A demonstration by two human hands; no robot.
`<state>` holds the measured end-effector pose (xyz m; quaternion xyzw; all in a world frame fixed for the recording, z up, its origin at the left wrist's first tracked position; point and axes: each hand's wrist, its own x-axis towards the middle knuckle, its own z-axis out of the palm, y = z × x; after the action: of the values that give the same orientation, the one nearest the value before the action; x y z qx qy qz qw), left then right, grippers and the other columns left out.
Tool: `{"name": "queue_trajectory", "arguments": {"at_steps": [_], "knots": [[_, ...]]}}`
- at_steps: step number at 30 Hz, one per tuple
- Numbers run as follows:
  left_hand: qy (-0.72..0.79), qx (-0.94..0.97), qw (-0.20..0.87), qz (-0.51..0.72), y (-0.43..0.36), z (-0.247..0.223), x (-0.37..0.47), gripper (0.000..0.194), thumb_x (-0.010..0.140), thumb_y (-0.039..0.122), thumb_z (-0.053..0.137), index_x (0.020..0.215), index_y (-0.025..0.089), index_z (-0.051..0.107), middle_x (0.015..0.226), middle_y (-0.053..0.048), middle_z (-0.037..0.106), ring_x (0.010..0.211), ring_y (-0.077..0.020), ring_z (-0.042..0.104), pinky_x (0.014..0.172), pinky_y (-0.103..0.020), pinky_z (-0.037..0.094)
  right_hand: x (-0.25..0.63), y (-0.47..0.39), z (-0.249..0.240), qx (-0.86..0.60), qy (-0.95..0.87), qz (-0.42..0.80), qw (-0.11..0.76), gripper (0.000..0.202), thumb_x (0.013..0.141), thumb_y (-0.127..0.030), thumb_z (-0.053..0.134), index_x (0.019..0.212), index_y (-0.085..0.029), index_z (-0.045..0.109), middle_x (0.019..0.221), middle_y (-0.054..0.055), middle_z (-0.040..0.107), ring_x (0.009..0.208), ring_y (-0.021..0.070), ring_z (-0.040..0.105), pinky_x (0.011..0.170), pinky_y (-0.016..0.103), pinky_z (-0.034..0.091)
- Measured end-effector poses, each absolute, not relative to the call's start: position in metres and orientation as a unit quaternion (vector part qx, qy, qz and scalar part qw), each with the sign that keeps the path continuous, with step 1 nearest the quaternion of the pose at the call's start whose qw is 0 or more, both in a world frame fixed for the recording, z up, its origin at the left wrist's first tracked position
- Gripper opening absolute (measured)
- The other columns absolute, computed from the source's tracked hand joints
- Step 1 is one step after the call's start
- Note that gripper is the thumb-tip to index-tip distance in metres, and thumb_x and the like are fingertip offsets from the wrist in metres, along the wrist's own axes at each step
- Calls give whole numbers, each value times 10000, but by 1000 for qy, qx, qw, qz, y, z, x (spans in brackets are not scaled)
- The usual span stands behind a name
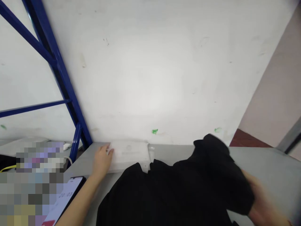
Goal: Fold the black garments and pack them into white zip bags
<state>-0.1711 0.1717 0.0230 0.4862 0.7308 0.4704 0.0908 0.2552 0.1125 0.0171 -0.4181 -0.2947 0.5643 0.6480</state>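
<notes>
1. A phone [64,197] lies face up on the grey tabletop [169,150], close beside the person's left forearm, its screen lit; it is not being touched.

2. The left hand [101,160] reaches forward with the fingers loosely extended, the fingertips resting on the near-left corner of a clear plastic bag [129,155]. Nothing is gripped; the hand is open and only presses or steadies. The bag lies flat just beyond the hand, against the wall. It looks thin, very light and slippery, likely to slide if pushed, so a pinch at a corner or along the open edge would suit it better than a flat palm.

3. To the right of that hand, a black garment [178,191] spreads across the tabletop and overlaps the bag's near edge. It looks soft and limp, light and not fragile; it will sag and fold wherever it is lifted, so two spaced holds at a hem or the shoulders would keep it flat.

4. The right hand [261,204] is blurred at the garment's right side, touching or gripping the cloth; how far it is closed cannot be told.
</notes>
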Motion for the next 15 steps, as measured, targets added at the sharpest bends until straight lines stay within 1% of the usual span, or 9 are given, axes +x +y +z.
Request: {"name": "queue_trajectory", "arguments": {"at_steps": [2, 3, 4, 6, 7, 9, 11, 13, 15], "knots": [[703, 505, 72, 495, 159, 32, -154, 398, 831, 279, 569, 1207, 163, 506, 1397, -131, 391, 1341, -314, 271, 1080, -548, 212, 237, 104, 20, -399, -260, 631, 613, 206, 572, -327, 830, 670, -253, 665, 708, -20, 681, 661, 161, 644, 587, 224, 544], [686, 518, 76, 505, 149, 36, -140, 421, 832, 301, 552, 1228, 172, 491, 1415, -137, 368, 1355, -317, 245, 1089, -530, 209, 228, 100, 22, -391, -273, 644, 598, 190, 628, -329, 808, 713, -248, 659, 737, -27, 671, 690, 152, 635, 620, 217, 535], [664, 539, 96, 510, 137, 39, -123, 429, 837, 347, 530, 1236, 196, 485, 1394, -129, 400, 1335, -307, 298, 1075, -498, 259, 219, 95, 22, -385, -301, 648, 584, 164, 699, -344, 766, 773, -250, 654, 768, -28, 660, 720, 149, 624, 656, 222, 525], [615, 593, 185, 485, 110, 38, -87, 392, 817, 474, 539, 1138, 251, 574, 1206, -83, 590, 1121, -288, 548, 929, -442, 440, 205, 85, 21, -377, -388, 637, 549, 140, 801, -383, 676, 843, -257, 635, 821, -23, 636, 769, 150, 597, 713, 234, 500], [568, 631, 259, 461, 98, 34, -69, 434, 805, 514, 543, 1170, 280, 565, 1167, -61, 626, 1056, -260, 598, 867, -395, 483, 199, 80, 19, -370, -441, 627, 525, 146, 825, -399, 645, 836, -255, 621, 837, -20, 620, 786, 152, 582, 731, 239, 486], [423, 643, 493, 406, 80, 24, -42, 642, 672, 484, 714, 1241, 284, 494, 1185, -63, 618, 1079, -259, 585, 900, -383, 457, 189, 72, 14, -342, -548, 598, 475, 190, 845, -415, 612, 778, -240, 584, 863, -12, 585, 827, 161, 558, 765, 247, 460], [378, 605, 591, 376, 72, 18, -29, 568, 616, 381, 789, 1115, 253, 551, 1060, -41, 649, 1024, -237, 595, 899, -357, 437, 185, 68, 11, -309, -632, 567, 428, 229, 860, -427, 578, 746, -233, 535, 913, 1, 565, 871, 176, 546, 799, 268, 440], [412, 574, 596, 381, 72, 20, -30, 325, 639, 338, 783, 876, 214, 599, 837, 2, 644, 867, -194, 613, 807, -310, 454, 185, 69, 11, -308, -678, 529, 406, 239, 886, -427, 534, 747, -234, 507, 982, 14, 555, 913, 185, 538, 816, 282, 424], [452, 527, 592, 409, 73, 27, -41, 294, 661, 381, 763, 839, 210, 602, 778, 15, 626, 801, -184, 613, 762, -300, 472, 188, 74, 11, -350, -681, 489, 419, 259, 908, -419, 503, 729, -232, 511, 1000, 17, 549, 925, 177, 532, 816, 281, 411]]}}
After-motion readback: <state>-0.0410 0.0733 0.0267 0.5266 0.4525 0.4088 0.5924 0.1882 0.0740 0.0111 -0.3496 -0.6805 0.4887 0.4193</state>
